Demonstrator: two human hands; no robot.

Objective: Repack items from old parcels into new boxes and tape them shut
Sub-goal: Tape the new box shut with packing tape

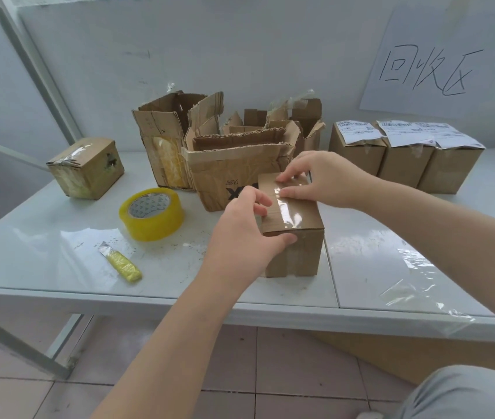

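A small new cardboard box stands closed near the front of the white table. A strip of clear tape runs along its top seam. My left hand grips the box's near left corner, thumb on the front face. My right hand presses its fingertips flat on the tape at the far end of the top. A yellow tape roll lies flat to the left. A yellow utility knife rests near the front edge with its blade out.
Torn open old parcels crowd the table's middle behind the box. A taped old parcel sits far left. Three labelled closed boxes line the right. Loose clear film lies on the right front. A handwritten paper sign hangs on the wall.
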